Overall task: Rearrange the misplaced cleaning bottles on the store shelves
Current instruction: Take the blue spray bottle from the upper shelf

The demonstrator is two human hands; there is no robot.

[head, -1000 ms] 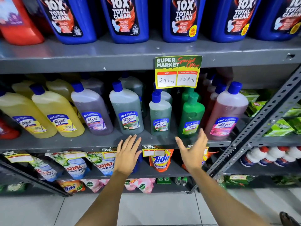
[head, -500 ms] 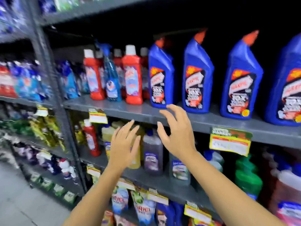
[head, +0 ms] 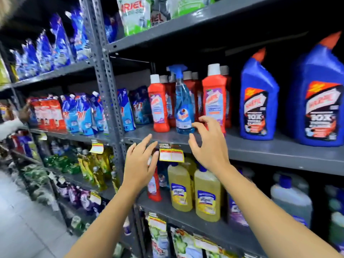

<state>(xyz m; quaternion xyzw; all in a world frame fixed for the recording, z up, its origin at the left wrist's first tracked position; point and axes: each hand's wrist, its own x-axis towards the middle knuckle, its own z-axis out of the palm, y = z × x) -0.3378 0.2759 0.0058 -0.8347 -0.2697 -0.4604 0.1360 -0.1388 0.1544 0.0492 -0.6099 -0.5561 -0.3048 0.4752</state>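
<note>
On the grey perforated-steel shelf [head: 260,146], a clear blue trigger spray bottle [head: 183,110] stands upright among glossy red white-capped bottles [head: 160,107], just beyond the right hand [head: 208,144], whose fingers curl apart and empty. The left hand [head: 139,164] is spread lower, empty, before a yellow price tag [head: 171,155].

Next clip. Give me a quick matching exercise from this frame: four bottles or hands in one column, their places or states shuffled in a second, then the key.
1. blue spray bottle
2. lone red bottle
3. right hand
4. left hand

A. open, fingers curled, near the spray bottle's base
B. among red bottles, middle shelf
C. open, below the shelf edge
D. beside yellow bottles, lower shelf

Pairs: 1-B, 2-D, 3-A, 4-C
</note>
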